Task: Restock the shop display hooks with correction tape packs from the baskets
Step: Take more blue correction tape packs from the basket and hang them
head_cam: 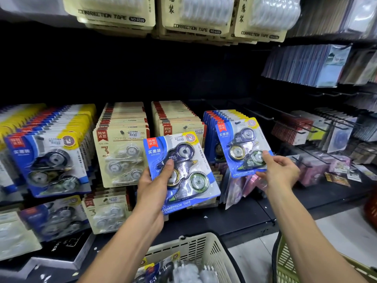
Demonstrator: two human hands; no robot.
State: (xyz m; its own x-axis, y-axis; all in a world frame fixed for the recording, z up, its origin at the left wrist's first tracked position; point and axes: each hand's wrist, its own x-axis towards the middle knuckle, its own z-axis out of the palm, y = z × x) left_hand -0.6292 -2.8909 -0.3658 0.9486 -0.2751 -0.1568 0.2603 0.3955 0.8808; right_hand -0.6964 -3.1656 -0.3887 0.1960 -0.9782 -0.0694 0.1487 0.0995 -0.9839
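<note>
My left hand (pixel 156 181) grips a blue correction tape pack (pixel 183 172) with three tape rollers, held in front of the shelf. My right hand (pixel 279 170) pinches the lower right corner of a second blue pack (pixel 242 146). That pack sits at the front of a row of matching blue packs on a display hook (pixel 237 121), whose tip shows through the pack's hole. A cream basket (pixel 206 248) below holds more blue packs and white items. A green basket (pixel 285 260) stands to its right.
Beige three-roller packs (pixel 120 152) hang on hooks to the left and middle, and blue-yellow packs (pixel 47 158) at far left. Bare black hooks (pixel 285 119) stick out at right beside stationery packets. Large beige packs (pixel 195 21) hang overhead. A black shelf edge runs below.
</note>
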